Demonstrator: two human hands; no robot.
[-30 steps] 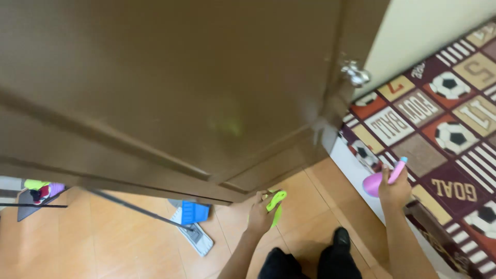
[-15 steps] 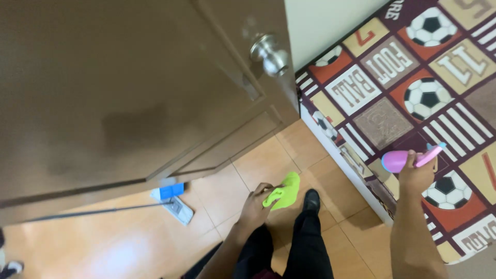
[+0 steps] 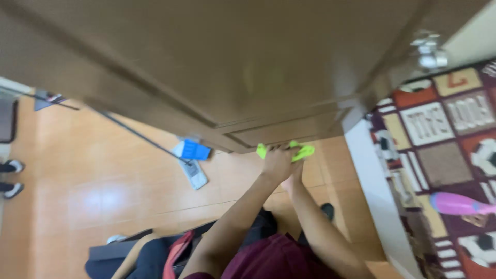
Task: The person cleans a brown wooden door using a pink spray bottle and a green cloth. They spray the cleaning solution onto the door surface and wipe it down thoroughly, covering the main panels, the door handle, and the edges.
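- At the far left edge, two shoes (image 3: 10, 178) stand on the orange tiled floor (image 3: 77, 206).
- A thin mop pole (image 3: 129, 132) runs down to the right to a blue mop head (image 3: 194, 155), which lies flat on the floor just below the door.
- A brown door (image 3: 232, 62) fills the top; its metal knob (image 3: 429, 54) is at the upper right, blurred.
- The cloth (image 3: 302, 151) is bright yellow-green, crumpled and small; it is at the low edge of the door, and its ends stick out on both sides of the hands.
- The left hand (image 3: 276, 164) has its fingers closed on the cloth.
- The right hand (image 3: 293, 173) is mostly hidden behind the left one; it seems to touch the cloth, but I cannot tell how its fingers stand.
- A pink bottle (image 3: 457, 203) lies on the patterned rug (image 3: 439, 129), well apart from both hands.
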